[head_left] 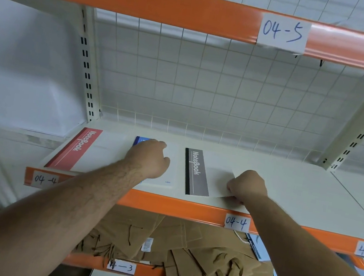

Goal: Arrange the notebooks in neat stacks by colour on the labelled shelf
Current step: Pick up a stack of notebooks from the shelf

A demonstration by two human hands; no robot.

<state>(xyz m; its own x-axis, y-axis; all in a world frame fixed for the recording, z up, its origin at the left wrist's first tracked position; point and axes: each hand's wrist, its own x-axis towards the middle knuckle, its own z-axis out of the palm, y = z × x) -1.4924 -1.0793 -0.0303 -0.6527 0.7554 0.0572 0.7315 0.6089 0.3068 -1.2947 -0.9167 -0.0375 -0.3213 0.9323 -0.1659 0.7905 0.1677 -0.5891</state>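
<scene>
The grey notebook (196,174) is lying on the 04-4 shelf (310,192), the right grip (248,185) pinching its 4 o'clock corner; tugging there risks creasing the cover. At 9 o'clock, the left grip (149,159) is curling over the blue notebook (138,141), hold unclear.

Shelf: white shelf (310,192), orange front lip, paper label (236,222) reading 04-4.
Left end: red notebook (80,148), lying flat.
Middle: blue notebook (139,142), flat.
Right of it: black notebook (197,173), flat, apart.
</scene>
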